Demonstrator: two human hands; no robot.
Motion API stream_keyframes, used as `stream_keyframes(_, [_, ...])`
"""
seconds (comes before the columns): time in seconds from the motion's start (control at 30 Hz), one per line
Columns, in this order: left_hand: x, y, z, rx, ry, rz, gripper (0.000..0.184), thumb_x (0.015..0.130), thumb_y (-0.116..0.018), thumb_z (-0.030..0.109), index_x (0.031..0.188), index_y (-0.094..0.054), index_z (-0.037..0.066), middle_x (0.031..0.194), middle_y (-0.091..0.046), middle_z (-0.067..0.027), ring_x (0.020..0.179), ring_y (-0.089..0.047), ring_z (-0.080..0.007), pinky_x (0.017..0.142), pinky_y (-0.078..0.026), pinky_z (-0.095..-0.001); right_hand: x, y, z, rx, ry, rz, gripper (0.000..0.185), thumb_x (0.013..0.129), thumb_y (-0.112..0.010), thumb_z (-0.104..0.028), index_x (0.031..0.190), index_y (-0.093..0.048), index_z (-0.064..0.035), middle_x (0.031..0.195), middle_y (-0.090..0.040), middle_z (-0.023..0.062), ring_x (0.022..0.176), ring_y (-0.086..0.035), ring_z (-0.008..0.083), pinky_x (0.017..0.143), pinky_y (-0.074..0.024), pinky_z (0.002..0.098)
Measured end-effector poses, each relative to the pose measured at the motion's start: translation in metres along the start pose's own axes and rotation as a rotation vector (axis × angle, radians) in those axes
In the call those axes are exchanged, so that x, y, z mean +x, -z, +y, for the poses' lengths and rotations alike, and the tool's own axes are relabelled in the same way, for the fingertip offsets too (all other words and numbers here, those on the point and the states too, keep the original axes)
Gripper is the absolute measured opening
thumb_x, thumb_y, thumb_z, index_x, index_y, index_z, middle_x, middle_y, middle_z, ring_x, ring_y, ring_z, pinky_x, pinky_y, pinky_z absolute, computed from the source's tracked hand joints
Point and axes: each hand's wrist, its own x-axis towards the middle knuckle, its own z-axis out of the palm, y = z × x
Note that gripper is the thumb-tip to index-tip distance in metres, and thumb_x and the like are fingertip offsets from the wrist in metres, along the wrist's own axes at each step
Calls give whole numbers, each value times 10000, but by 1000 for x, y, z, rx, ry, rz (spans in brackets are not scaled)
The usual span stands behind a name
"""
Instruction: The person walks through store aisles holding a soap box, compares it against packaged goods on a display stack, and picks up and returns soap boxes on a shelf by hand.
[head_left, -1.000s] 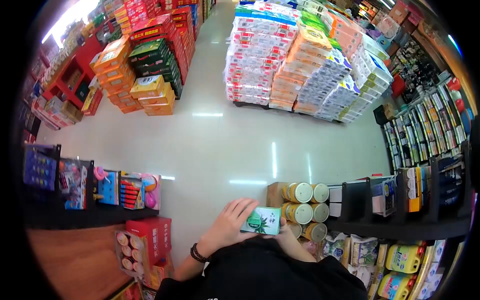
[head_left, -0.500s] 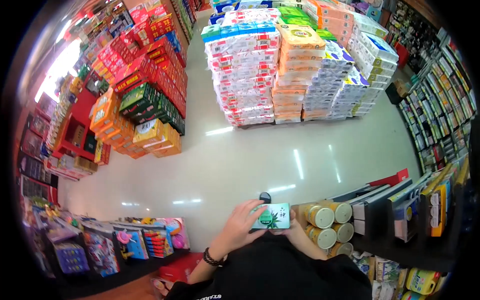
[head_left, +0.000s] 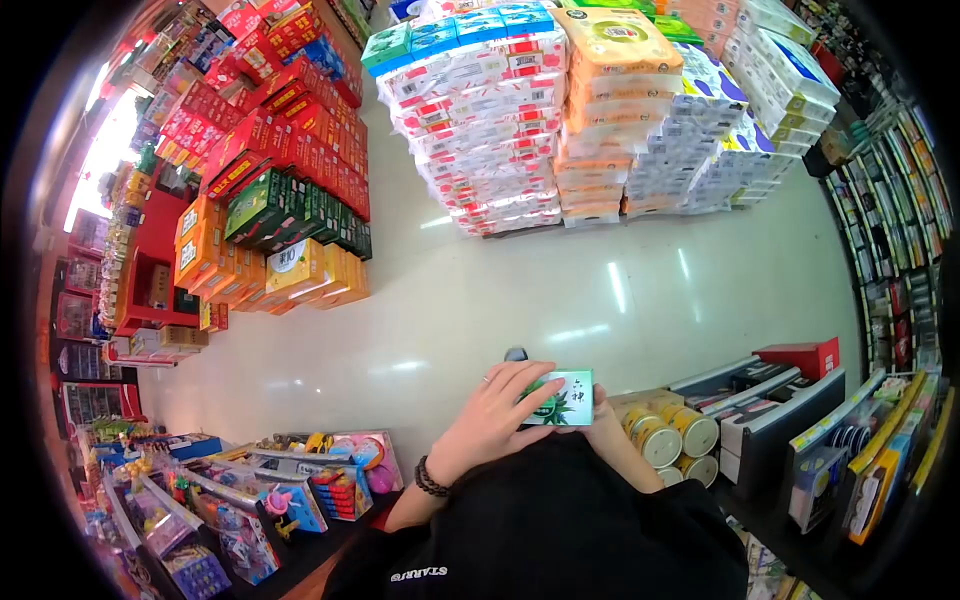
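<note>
A small green and white box (head_left: 574, 392) with a leaf picture and dark characters is held flat in front of my body. My left hand (head_left: 492, 408), with a dark beaded bracelet at its wrist, lies over the box's left part and grips it, hiding that end. My right hand (head_left: 603, 424) is closed around the right end, with its thumb at the edge and the other fingers mostly hidden underneath.
Tall stacks of wrapped tissue packs (head_left: 490, 130) stand ahead. Piles of red cartons (head_left: 310, 130) and orange cartons (head_left: 215, 250) rise at left. Gold-lidded tins (head_left: 660, 445) and shelving (head_left: 770, 425) flank my right, and a toy shelf (head_left: 290, 510) my left.
The tissue stacks look closer and larger. The box sits slightly higher in view, and my left fingers cover more of its printed face.
</note>
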Motion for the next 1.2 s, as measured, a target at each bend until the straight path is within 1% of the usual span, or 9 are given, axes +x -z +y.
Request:
stream_keyframes(0.23, [59, 32, -98, 25, 61, -8, 724, 699, -833, 169, 1360, -549, 95, 1358, -560, -138, 1187, -577, -345, 1000, -464, -454, 83, 22, -81, -170, -145, 181, 913, 787, -737, -667, 1427, -474, -71, 1130, -661, 99, 662, -564, 102, 443, -378, 210])
stream_keyframes(0.6, [166, 133, -252, 8, 116, 154, 684, 696, -831, 172, 1333, -586, 120, 1364, -555, -109, 1239, -545, -318, 1010, -456, -458, 273, 19, -211, -342, -142, 303, 904, 761, -765, -662, 1409, -515, -83, 1161, -670, 108, 708, -625, 149, 441, -363, 230])
stream_keyframes(0.73, [206, 170, -290, 70, 72, 189, 667, 704, -839, 176, 1326, -602, 127, 1356, -566, -106, 1234, -547, -327, 1007, -454, -456, 336, 32, -249, 9, -100, -94, 1055, 730, -753, -714, 1505, -381, -101, 1367, -553, 162, 1060, -625, 261, 724, -575, 321])
stream_keyframes(0.83, [232, 193, -311, 132, 40, 159, 659, 698, -852, 186, 1312, -618, 130, 1343, -587, -94, 1199, -567, -322, 986, -470, -446, 364, 33, -262, -136, 9, 28, 1059, 746, -727, -727, 1519, -357, -104, 1391, -521, 137, 1064, -574, 228, 703, -515, 306])
stream_keyframes(0.87, [241, 201, -315, 138, 44, 135, 653, 697, -853, 188, 1305, -624, 129, 1342, -591, -91, 1194, -570, -319, 979, -475, -444, 375, 28, -268, -150, 2, 53, 1048, 754, -726, -721, 1501, -381, -73, 1303, -586, 142, 898, -611, 194, 558, -458, 267])
stream_keyframes(1.0, [276, 229, -336, 177, 39, 115, 618, 724, -828, 229, 1297, -625, 120, 1307, -595, -91, 1143, -570, -300, 929, -483, -451, 429, 16, -291, -24, -4, -124, 950, 858, -589, -733, 1498, -389, -61, 1286, -615, 149, 679, -640, 130, 398, -386, 219])
stream_keyframes(1.1, [301, 247, -358, 284, 21, 174, 610, 706, -841, 236, 1273, -645, 123, 1294, -611, -87, 1108, -579, -296, 907, -482, -446, 494, -69, -312, -24, 71, 629, 849, 954, -339, -755, 1431, -482, -67, 800, -622, 74, 403, -395, 85, 369, -287, 238])
stream_keyframes(1.17, [322, 262, -372, 346, 6, 234, 627, 653, -875, 201, 1234, -662, 97, 1287, -642, -95, 1092, -596, -312, 894, -490, -436, 498, -22, -336, -80, -49, -124, 842, 977, -257, -746, 1374, -545, -61, 520, -492, 16, 342, -272, 83, 361, -237, 253])
stream_keyframes(1.2, [334, 270, -380, 378, -7, 262, 636, 627, -892, 183, 1215, -670, 84, 1283, -657, -100, 1083, -605, -320, 888, -494, -431, 513, -30, -347, -216, -33, -168, 805, 1005, -227, -704, 1311, -605, -62, 390, -241, -33, 332, -193, 89, 360, -189, 266])
